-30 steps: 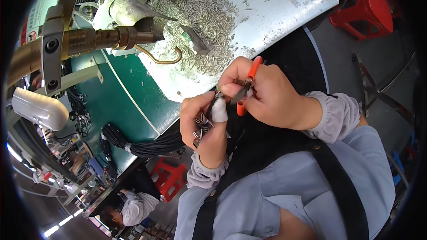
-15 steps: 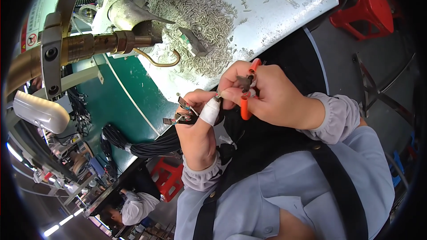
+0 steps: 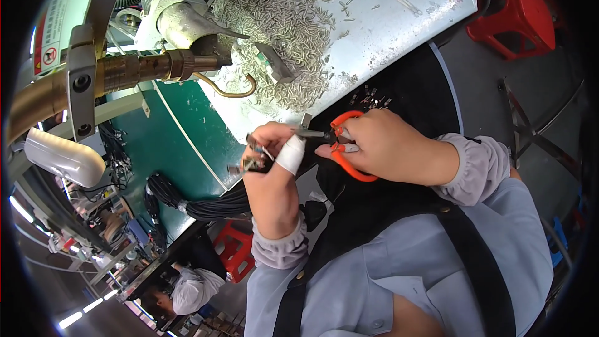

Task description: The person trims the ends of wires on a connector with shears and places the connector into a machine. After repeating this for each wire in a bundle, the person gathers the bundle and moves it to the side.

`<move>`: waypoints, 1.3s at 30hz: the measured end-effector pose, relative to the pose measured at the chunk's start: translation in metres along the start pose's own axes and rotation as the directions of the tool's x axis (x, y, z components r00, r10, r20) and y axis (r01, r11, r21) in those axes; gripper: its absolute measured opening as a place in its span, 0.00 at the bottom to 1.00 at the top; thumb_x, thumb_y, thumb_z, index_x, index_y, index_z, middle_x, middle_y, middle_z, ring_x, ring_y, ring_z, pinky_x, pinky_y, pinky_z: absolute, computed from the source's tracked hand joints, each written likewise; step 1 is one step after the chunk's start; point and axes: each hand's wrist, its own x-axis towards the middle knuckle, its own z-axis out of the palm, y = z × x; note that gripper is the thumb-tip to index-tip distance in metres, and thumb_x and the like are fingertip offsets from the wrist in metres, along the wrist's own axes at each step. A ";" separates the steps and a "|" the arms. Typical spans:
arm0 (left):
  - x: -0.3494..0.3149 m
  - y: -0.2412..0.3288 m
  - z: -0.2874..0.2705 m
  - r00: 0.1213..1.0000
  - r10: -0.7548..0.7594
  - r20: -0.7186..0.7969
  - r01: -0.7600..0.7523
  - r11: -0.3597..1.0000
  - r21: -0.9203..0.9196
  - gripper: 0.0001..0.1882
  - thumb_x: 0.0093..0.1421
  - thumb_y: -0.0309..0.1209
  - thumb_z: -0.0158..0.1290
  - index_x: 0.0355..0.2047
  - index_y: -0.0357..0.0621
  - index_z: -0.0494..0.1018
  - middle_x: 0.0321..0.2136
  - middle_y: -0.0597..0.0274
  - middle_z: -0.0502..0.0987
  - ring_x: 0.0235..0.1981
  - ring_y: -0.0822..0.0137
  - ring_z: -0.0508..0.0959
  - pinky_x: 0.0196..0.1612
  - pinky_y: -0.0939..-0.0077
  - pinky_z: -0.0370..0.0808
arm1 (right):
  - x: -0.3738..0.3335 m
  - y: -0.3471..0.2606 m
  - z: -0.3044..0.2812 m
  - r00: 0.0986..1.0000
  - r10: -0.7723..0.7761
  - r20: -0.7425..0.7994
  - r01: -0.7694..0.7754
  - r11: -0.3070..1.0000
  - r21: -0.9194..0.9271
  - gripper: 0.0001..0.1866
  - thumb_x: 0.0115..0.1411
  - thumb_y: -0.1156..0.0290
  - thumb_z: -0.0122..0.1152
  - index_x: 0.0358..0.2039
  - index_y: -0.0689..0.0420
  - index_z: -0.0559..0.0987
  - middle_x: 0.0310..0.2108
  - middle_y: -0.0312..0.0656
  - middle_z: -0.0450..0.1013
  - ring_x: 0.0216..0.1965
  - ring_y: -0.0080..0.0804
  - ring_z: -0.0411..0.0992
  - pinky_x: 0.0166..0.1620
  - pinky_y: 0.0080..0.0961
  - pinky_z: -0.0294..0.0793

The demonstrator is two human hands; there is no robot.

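Note:
My right hand (image 3: 390, 150) grips a pair of orange-handled pliers (image 3: 357, 173), the handles spread apart. Their dark jaws point left and meet the fingertips of my left hand (image 3: 272, 187), beside a small metal connector (image 3: 306, 120). White tape (image 3: 291, 155) wraps the left thumb. That hand is closed, and a few more small metal connectors with wire ends (image 3: 254, 162) stick out between its fingers, blurred. What exactly the jaws pinch is too small to tell. More small connectors (image 3: 372, 98) lie on the dark cloth beyond my right hand.
A white worktop (image 3: 387, 31) carries a heap of small metal pieces (image 3: 281, 19) and a metal block (image 3: 273, 64). A brass pipe (image 3: 134, 72) and hook reach in from the left. Black cables (image 3: 206, 208) lie on a green surface (image 3: 181, 143). Red stools (image 3: 518, 22) and a co-worker (image 3: 193, 290) are further off.
The pliers have turned from folded back in my right palm to jaws pointing at my left fingertips. My right hand has moved slightly right and down; connectors on the dark cloth came into view.

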 end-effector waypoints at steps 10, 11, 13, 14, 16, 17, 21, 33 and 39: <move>0.072 0.019 -0.013 0.956 -0.246 0.159 0.283 0.915 -0.288 0.07 0.51 0.23 0.49 0.32 0.36 0.67 0.20 0.71 0.64 0.14 0.82 0.57 0.15 0.89 0.52 | 0.046 -0.013 -0.019 0.957 0.189 -0.220 -0.042 0.840 0.541 0.15 0.51 0.67 0.56 0.19 0.65 0.65 0.10 0.42 0.61 0.11 0.25 0.61 0.19 0.23 0.60; 0.078 0.020 -0.014 0.957 -0.243 0.158 0.279 0.921 -0.273 0.07 0.51 0.23 0.49 0.32 0.36 0.67 0.19 0.71 0.63 0.13 0.82 0.56 0.15 0.89 0.51 | 0.057 -0.012 -0.023 0.948 0.104 -0.302 0.030 0.913 0.408 0.14 0.51 0.68 0.55 0.19 0.65 0.65 0.11 0.43 0.61 0.12 0.26 0.61 0.19 0.23 0.60; 0.087 0.024 -0.016 0.953 -0.258 0.160 0.292 0.923 -0.250 0.08 0.51 0.23 0.50 0.32 0.36 0.67 0.18 0.71 0.63 0.12 0.82 0.55 0.14 0.89 0.50 | 0.077 -0.010 -0.028 0.903 -0.097 -0.419 0.155 0.982 0.107 0.13 0.51 0.69 0.55 0.21 0.65 0.64 0.12 0.43 0.62 0.13 0.28 0.62 0.19 0.23 0.59; 0.092 0.025 -0.017 0.948 -0.272 0.164 0.305 0.925 -0.227 0.08 0.51 0.23 0.50 0.32 0.36 0.67 0.17 0.71 0.63 0.12 0.82 0.55 0.14 0.89 0.50 | 0.086 -0.010 -0.028 0.904 -0.097 -0.417 0.156 0.982 0.108 0.13 0.51 0.69 0.55 0.21 0.65 0.64 0.12 0.43 0.62 0.13 0.28 0.62 0.19 0.23 0.59; 0.101 0.028 -0.020 0.944 -0.288 0.164 0.318 0.926 -0.204 0.08 0.51 0.24 0.50 0.32 0.35 0.67 0.16 0.71 0.62 0.11 0.83 0.54 0.13 0.89 0.49 | 0.102 -0.008 -0.028 0.910 -0.098 -0.403 0.170 0.974 0.149 0.11 0.51 0.70 0.54 0.22 0.65 0.65 0.12 0.43 0.62 0.13 0.29 0.61 0.19 0.23 0.59; 0.106 0.030 -0.023 0.937 -0.294 0.187 0.328 0.926 -0.188 0.09 0.51 0.24 0.51 0.32 0.35 0.67 0.16 0.71 0.63 0.11 0.83 0.54 0.13 0.89 0.49 | 0.108 -0.006 -0.029 0.913 -0.098 -0.396 0.177 0.969 0.170 0.11 0.51 0.71 0.53 0.22 0.64 0.65 0.12 0.43 0.63 0.14 0.29 0.61 0.18 0.24 0.59; 0.121 0.034 -0.026 0.930 -0.304 0.205 0.333 0.935 -0.123 0.10 0.50 0.25 0.52 0.33 0.33 0.68 0.15 0.70 0.64 0.11 0.83 0.55 0.13 0.89 0.49 | 0.120 -0.003 -0.029 0.942 -0.016 -0.335 0.082 0.979 0.185 0.10 0.51 0.71 0.52 0.22 0.64 0.65 0.13 0.44 0.63 0.14 0.30 0.60 0.19 0.24 0.58; 0.119 0.035 -0.026 0.966 -0.246 0.080 0.250 0.967 -0.042 0.13 0.47 0.26 0.55 0.32 0.32 0.70 0.18 0.67 0.68 0.12 0.83 0.57 0.14 0.89 0.48 | 0.129 -0.005 -0.033 0.964 0.009 -0.267 0.059 0.968 0.246 0.08 0.51 0.72 0.52 0.23 0.63 0.66 0.12 0.39 0.60 0.15 0.22 0.58 0.19 0.22 0.58; 0.096 0.040 -0.030 0.954 -0.238 0.183 0.253 0.966 -0.060 0.09 0.50 0.24 0.52 0.32 0.32 0.70 0.23 0.65 0.70 0.16 0.80 0.63 0.17 0.88 0.56 | 0.106 -0.016 -0.026 0.959 -0.013 -0.284 0.120 0.924 0.363 0.07 0.51 0.74 0.52 0.23 0.63 0.67 0.15 0.39 0.62 0.15 0.22 0.58 0.19 0.20 0.58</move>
